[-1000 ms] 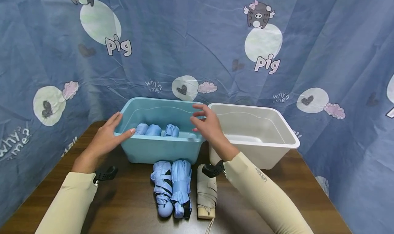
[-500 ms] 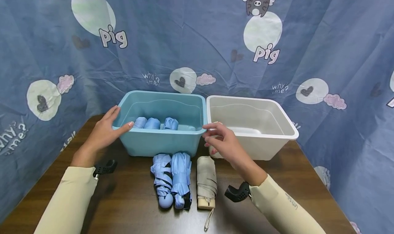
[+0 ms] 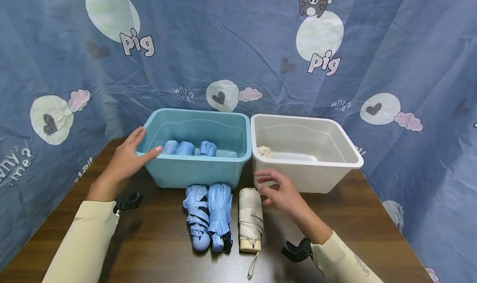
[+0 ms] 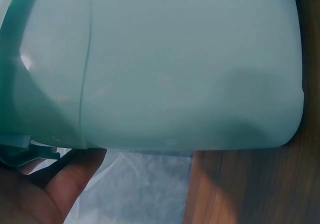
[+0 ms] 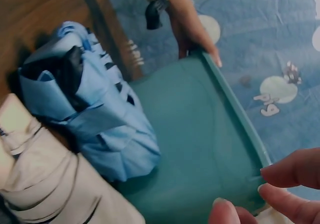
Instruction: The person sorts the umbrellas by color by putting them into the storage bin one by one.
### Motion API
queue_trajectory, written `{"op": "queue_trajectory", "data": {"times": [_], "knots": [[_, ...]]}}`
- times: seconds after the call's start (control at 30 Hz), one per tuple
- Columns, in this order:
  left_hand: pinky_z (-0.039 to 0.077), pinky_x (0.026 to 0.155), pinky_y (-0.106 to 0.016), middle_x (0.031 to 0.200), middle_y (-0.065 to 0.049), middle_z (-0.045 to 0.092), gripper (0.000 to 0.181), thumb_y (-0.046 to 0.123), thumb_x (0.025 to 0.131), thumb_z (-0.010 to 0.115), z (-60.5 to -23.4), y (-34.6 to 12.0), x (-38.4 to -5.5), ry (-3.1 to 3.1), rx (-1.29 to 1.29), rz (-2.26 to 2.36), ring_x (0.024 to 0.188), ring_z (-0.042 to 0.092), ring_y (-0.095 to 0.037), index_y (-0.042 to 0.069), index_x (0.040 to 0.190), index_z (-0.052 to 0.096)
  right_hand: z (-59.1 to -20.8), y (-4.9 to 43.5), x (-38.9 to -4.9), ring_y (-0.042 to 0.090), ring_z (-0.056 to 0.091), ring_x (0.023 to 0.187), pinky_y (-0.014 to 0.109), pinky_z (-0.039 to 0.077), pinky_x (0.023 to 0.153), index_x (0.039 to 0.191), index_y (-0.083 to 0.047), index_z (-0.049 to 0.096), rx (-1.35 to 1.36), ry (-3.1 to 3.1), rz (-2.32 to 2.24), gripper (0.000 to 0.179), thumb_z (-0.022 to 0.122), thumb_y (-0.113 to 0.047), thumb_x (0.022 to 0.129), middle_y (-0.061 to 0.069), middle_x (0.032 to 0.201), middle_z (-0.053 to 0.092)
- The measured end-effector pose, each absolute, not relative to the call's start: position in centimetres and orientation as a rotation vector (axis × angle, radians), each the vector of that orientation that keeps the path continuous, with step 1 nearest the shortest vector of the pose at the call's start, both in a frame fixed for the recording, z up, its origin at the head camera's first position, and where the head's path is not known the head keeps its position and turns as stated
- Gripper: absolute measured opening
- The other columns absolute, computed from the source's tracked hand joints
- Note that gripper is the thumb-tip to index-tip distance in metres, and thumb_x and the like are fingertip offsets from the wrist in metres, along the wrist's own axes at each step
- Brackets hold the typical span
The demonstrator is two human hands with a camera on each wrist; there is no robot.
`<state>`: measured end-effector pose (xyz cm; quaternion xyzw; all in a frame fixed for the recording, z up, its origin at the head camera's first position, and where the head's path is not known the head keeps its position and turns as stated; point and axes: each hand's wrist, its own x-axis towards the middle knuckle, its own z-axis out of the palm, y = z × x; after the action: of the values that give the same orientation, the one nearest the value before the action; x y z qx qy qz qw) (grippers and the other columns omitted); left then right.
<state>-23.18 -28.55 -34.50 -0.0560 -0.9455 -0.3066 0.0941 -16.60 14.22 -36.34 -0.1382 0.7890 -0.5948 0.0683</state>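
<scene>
My left hand (image 3: 124, 159) rests at the left corner of the blue bin (image 3: 197, 173), fingers and thumb extended along its rim. Several rolled blue umbrellas (image 3: 185, 148) show inside that bin. My right hand (image 3: 281, 192), fingers loosely bent and holding nothing, hovers before the white bin (image 3: 294, 175), beside the far end of a beige folded umbrella (image 3: 250, 217). Two blue folded umbrellas, one with a ball-shaped handle (image 3: 196, 221) and one with a flat end (image 3: 220, 217), lie to its left. A cream cloth bundle (image 3: 265, 152) sits inside the white bin's left end.
Both bins stand side by side at the back of the brown wooden table (image 3: 160, 241). Behind them hangs a blue cloth (image 3: 231, 39) printed with pigs and words. A cord loop (image 3: 253, 265) trails from the beige umbrella toward the near edge.
My right hand has moved from over the bins' adjoining rims down and toward me, uncovering the cream bundle. My left hand stays at the blue bin. The head view has tilted slightly down.
</scene>
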Motion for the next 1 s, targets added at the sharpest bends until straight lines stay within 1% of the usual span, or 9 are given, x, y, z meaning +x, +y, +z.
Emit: {"op": "queue_trajectory", "data": {"times": [0.13,0.27,0.33,0.5,0.7,0.77,0.9,0.97,1.0], "knots": [[0.022,0.101,-0.071,0.160,-0.018,0.006,0.096,0.056,0.090,0.057,-34.4,-28.6,-23.2,-2.807,-0.161,-0.914,0.140,0.015,-0.050,0.001,0.154,0.010,-37.2,14.6,-16.4,0.039,0.063,0.099,0.040,0.057,0.066,0.128,-0.005,0.056,-0.403,2.369,-1.772,0.038,0.063,-0.007,0.091,0.024,0.122,0.056],[0.022,0.101,-0.071,0.161,-0.017,0.006,0.096,0.056,0.090,0.057,-34.6,-28.6,-23.2,-2.809,-0.161,-0.909,0.140,0.015,-0.050,0.002,0.154,0.010,-38.3,14.8,-16.1,0.036,0.063,0.098,0.041,0.057,0.066,0.131,-0.004,0.054,-0.419,2.385,-1.719,0.041,0.064,-0.008,0.091,0.027,0.125,0.053],[0.022,0.102,-0.071,0.161,-0.017,0.006,0.096,0.055,0.090,0.057,-34.7,-28.7,-23.3,-2.801,-0.163,-0.904,0.140,0.015,-0.050,0.001,0.154,0.011,-38.9,14.8,-16.0,0.033,0.064,0.096,0.042,0.057,0.066,0.132,-0.004,0.053,-0.429,2.394,-1.690,0.042,0.064,-0.008,0.091,0.028,0.126,0.052],[0.022,0.102,-0.070,0.161,-0.017,0.006,0.095,0.055,0.090,0.057,-34.8,-28.8,-23.3,-2.791,-0.161,-0.897,0.141,0.016,-0.049,0.001,0.154,0.011,-40.1,14.9,-15.7,0.029,0.065,0.086,0.041,0.056,0.063,0.133,-0.009,0.054,-0.425,2.442,-1.615,0.045,0.068,-0.013,0.090,0.028,0.128,0.050],[0.023,0.101,-0.071,0.160,-0.018,0.007,0.095,0.055,0.090,0.057,-34.9,-28.7,-23.2,-2.803,-0.155,-0.894,0.140,0.017,-0.051,0.001,0.154,0.011,-41.5,15.0,-15.4,0.025,0.066,0.076,0.035,0.054,0.055,0.133,-0.008,0.054,-0.410,2.485,-1.572,0.049,0.071,-0.015,0.088,0.027,0.125,0.050],[0.023,0.101,-0.071,0.161,-0.017,0.006,0.095,0.055,0.090,0.057,-34.9,-28.6,-23.2,-2.799,-0.156,-0.902,0.140,0.016,-0.050,0.001,0.154,0.011,-41.9,14.9,-15.3,0.025,0.066,0.078,0.034,0.053,0.054,0.133,-0.008,0.054,-0.411,2.493,-1.561,0.050,0.072,-0.015,0.087,0.026,0.125,0.050],[0.022,0.102,-0.071,0.161,-0.017,0.006,0.095,0.055,0.090,0.058,-34.8,-28.5,-23.2,-2.785,-0.159,-0.908,0.141,0.015,-0.049,0.001,0.154,0.011,-42.5,14.7,-15.3,0.033,0.067,0.089,0.034,0.054,0.053,0.136,-0.012,0.053,-0.402,2.509,-1.541,0.053,0.073,-0.017,0.087,0.027,0.127,0.048],[0.022,0.101,-0.072,0.161,-0.016,0.006,0.095,0.055,0.090,0.058,-34.8,-28.5,-23.2,-2.792,-0.154,-0.904,0.141,0.015,-0.049,0.002,0.154,0.011,-42.8,14.6,-15.2,0.035,0.066,0.092,0.033,0.054,0.052,0.138,-0.012,0.051,-0.399,2.501,-1.550,0.057,0.073,-0.018,0.086,0.028,0.129,0.046],[0.022,0.100,-0.072,0.161,-0.016,0.006,0.095,0.056,0.090,0.057,-34.8,-28.5,-23.2,-2.799,-0.153,-0.900,0.141,0.015,-0.050,0.002,0.154,0.011,-43.0,14.6,-15.1,0.034,0.066,0.089,0.032,0.053,0.051,0.139,-0.012,0.050,-0.409,2.504,-1.550,0.058,0.074,-0.018,0.086,0.028,0.129,0.045]]}}
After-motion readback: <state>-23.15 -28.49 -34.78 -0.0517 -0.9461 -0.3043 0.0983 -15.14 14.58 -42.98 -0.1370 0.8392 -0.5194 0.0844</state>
